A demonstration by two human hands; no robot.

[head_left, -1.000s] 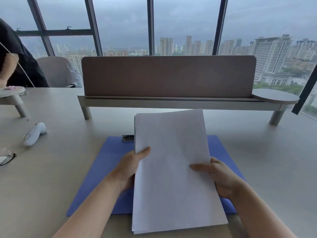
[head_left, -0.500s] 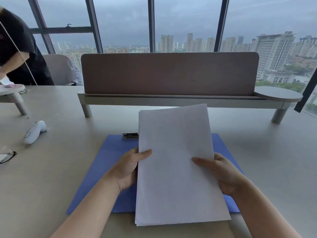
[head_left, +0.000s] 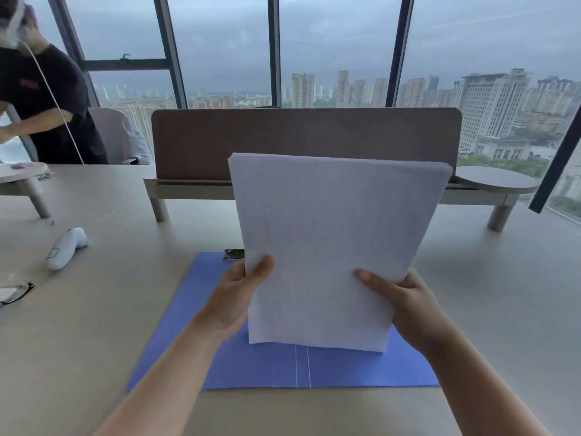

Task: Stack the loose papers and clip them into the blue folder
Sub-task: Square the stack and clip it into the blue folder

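Observation:
A stack of white papers [head_left: 333, 240] stands nearly upright on its lower edge over the open blue folder [head_left: 195, 313], which lies flat on the desk. My left hand [head_left: 234, 297] grips the stack's left side, thumb across the front. My right hand [head_left: 405, 302] grips the right side the same way. A metal clip [head_left: 234, 254] peeks out at the folder's far edge, just left of the papers. The folder's spine crease shows below the stack.
A brown divider screen on a raised shelf [head_left: 195, 143] runs across the desk behind the papers. A white handheld controller [head_left: 64, 248] and glasses [head_left: 15, 291] lie at the left. Another person [head_left: 47, 102] stands at the far left by a small round stand.
The stack has been tilted up from a slanted, near-flat hold to almost vertical, and its lower edge has come down onto the folder. Both hands kept their grip.

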